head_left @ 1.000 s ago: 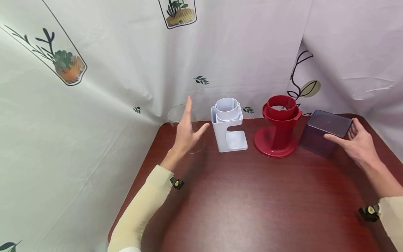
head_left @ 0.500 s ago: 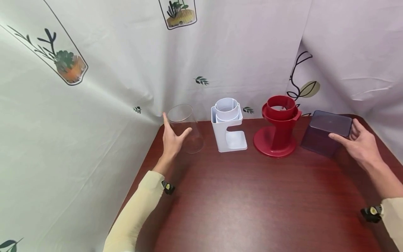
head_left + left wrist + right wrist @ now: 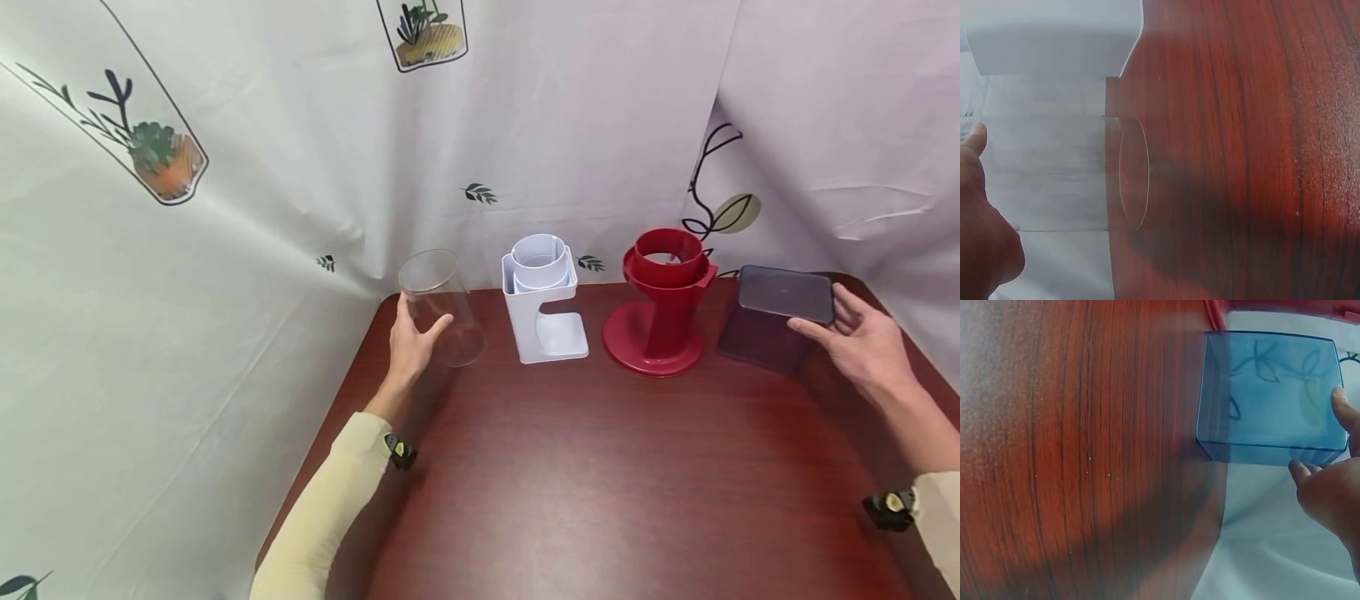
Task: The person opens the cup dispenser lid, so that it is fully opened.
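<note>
My left hand (image 3: pixel 410 343) grips a clear cylinder (image 3: pixel 459 321), thumb on its near side and fingers at its left. The cylinder stands upright at the table's back left. In the left wrist view the thumb lies against the clear cylinder (image 3: pixel 1054 172) near its upper part; the other fingers are mostly out of sight. At the back right, my right hand (image 3: pixel 870 342) holds a translucent dark-blue square container (image 3: pixel 783 300) by its upper right corner. The right wrist view has the thumb on one side of the container (image 3: pixel 1279 394) and the fingers along another.
Between the hands stand a white holder with a round cup-like top (image 3: pixel 540 300) and a red stand with a round base (image 3: pixel 663 308). The dark red-brown table (image 3: pixel 585 467) meets a white printed cloth (image 3: pixel 600 108) at the back and sides.
My left hand has moved left and down from in front of the clear cylinder to its side and closed round it. The container under my right hand has tilted slightly.
</note>
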Demonstrator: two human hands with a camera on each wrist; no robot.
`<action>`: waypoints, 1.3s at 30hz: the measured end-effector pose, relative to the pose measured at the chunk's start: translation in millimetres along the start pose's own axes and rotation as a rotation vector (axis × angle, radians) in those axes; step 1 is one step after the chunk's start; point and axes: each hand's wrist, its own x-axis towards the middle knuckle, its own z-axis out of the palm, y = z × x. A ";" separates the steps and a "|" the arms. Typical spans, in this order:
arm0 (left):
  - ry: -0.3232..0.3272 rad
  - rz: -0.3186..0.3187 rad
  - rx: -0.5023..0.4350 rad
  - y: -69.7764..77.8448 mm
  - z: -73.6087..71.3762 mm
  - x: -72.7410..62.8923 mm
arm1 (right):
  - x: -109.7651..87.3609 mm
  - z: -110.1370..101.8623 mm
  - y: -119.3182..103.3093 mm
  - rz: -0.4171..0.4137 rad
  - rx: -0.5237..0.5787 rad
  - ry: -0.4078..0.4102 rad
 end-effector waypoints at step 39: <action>-0.117 0.004 0.070 9.9 11.5 1.3 | 5.5 -6.5 0.2 -0.137 0.061 0.186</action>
